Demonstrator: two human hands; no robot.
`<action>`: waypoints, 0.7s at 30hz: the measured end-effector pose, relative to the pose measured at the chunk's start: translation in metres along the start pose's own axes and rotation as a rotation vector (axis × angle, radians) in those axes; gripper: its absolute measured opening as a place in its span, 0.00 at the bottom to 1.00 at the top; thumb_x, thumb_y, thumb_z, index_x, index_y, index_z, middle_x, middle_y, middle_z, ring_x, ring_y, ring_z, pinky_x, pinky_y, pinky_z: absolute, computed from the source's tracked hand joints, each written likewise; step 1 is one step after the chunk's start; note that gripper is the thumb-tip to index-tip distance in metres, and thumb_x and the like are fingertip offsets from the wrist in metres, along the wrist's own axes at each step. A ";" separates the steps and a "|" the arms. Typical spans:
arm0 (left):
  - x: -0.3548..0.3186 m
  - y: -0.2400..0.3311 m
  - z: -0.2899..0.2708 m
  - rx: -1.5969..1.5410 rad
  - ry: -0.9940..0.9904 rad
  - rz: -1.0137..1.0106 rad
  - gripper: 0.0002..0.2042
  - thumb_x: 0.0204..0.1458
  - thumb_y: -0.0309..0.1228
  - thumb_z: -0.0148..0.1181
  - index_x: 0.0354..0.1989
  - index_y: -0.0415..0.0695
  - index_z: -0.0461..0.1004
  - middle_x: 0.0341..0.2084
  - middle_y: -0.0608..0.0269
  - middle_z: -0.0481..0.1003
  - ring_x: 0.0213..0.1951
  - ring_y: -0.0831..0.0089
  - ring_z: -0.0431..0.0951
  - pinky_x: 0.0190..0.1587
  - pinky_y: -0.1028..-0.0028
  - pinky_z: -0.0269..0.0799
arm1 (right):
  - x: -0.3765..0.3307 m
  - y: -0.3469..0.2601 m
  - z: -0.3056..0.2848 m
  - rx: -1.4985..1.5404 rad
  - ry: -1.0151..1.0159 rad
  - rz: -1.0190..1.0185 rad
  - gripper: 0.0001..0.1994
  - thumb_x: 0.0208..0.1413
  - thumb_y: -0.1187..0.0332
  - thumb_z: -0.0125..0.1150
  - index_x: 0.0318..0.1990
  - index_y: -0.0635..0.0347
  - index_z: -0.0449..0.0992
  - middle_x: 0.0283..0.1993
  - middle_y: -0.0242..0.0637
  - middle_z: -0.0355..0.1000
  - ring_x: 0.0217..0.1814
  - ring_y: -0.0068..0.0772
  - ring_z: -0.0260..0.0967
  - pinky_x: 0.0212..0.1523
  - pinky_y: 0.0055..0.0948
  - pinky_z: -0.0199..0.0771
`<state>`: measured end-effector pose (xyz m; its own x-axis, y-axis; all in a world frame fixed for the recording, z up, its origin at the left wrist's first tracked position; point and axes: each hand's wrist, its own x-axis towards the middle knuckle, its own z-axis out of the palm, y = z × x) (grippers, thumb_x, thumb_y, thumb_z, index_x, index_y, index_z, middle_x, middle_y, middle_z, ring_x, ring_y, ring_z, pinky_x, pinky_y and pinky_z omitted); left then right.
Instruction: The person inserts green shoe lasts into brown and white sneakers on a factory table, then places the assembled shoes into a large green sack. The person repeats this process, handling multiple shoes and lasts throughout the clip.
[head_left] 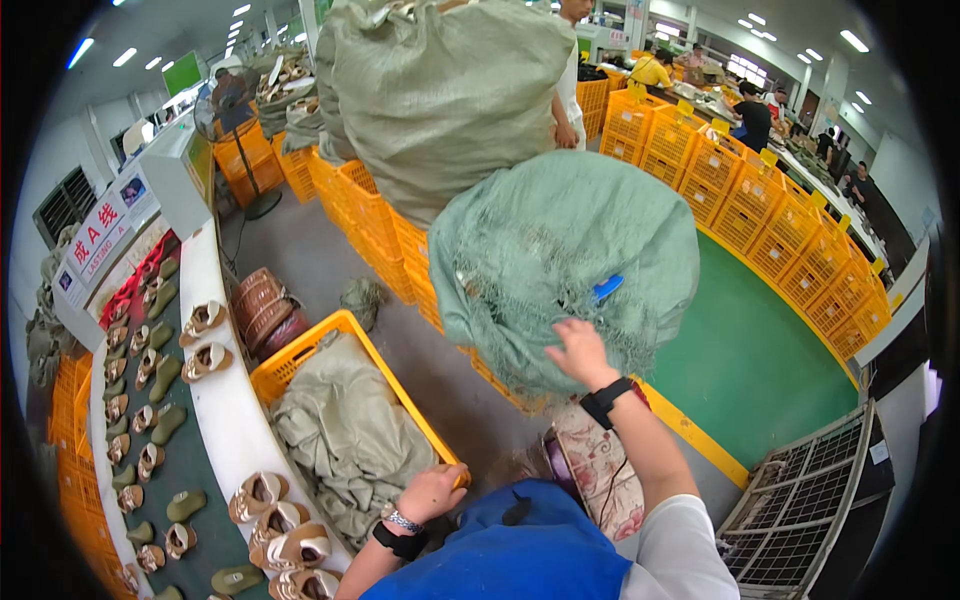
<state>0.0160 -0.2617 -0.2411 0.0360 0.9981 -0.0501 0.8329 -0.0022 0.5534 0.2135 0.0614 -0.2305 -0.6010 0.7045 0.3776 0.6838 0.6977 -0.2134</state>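
My left hand (pixel 430 492) is closed over the near corner of a yellow plastic crate (pixel 395 385) beside me. Crumpled grey-green woven sacking (pixel 350 420) fills that crate. Fingers apart, my right hand (pixel 582 352) reaches out at the near side of a large, bulging green woven sack (pixel 630 220). Whether its fingertips touch the sack I cannot tell. Loose frayed threads cover the sack's near face, and a small blue object (pixel 607 287) lies among them, just beyond my right hand.
Left of me, a curved line (pixel 215 400) carries shoe uppers and green shoe lasts. Another big sack (pixel 440 100) stands behind the green one, on stacked yellow crates (pixel 365 215). A person (pixel 570 90) stands behind it. More crates (pixel 715 170) curve along the right; a wire rack (pixel 800 500) stands near right.
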 end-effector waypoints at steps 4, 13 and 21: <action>0.043 -0.007 0.003 -0.105 -0.026 0.121 0.22 0.48 0.38 0.60 0.52 0.42 0.68 0.38 0.45 0.75 0.40 0.49 0.75 0.44 0.61 0.72 | 0.009 -0.021 0.029 -0.108 -0.459 0.064 0.16 0.47 0.58 0.59 0.40 0.59 0.77 0.41 0.47 0.74 0.46 0.49 0.71 0.46 0.44 0.71; 0.210 -0.037 -0.041 -1.134 0.493 -0.534 0.46 0.49 0.44 0.64 0.67 0.38 0.39 0.65 0.47 0.50 0.62 0.53 0.58 0.61 0.65 0.56 | -0.016 -0.043 -0.068 0.660 -0.321 -0.221 0.07 0.45 0.68 0.51 0.29 0.58 0.74 0.29 0.48 0.72 0.32 0.53 0.70 0.32 0.46 0.69; 0.318 -0.054 -0.067 -0.990 0.288 -0.610 0.14 0.49 0.21 0.53 0.45 0.35 0.69 0.30 0.59 0.76 0.25 0.73 0.74 0.27 0.73 0.68 | -0.050 -0.020 -0.092 0.832 -0.466 -0.205 0.08 0.49 0.67 0.54 0.33 0.62 0.73 0.30 0.46 0.72 0.34 0.52 0.70 0.33 0.42 0.70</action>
<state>-0.0543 0.0597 -0.2315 -0.4472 0.7955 -0.4090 -0.1216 0.3990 0.9089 0.2677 0.0005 -0.1621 -0.9013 0.4155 0.1224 0.1446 0.5550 -0.8192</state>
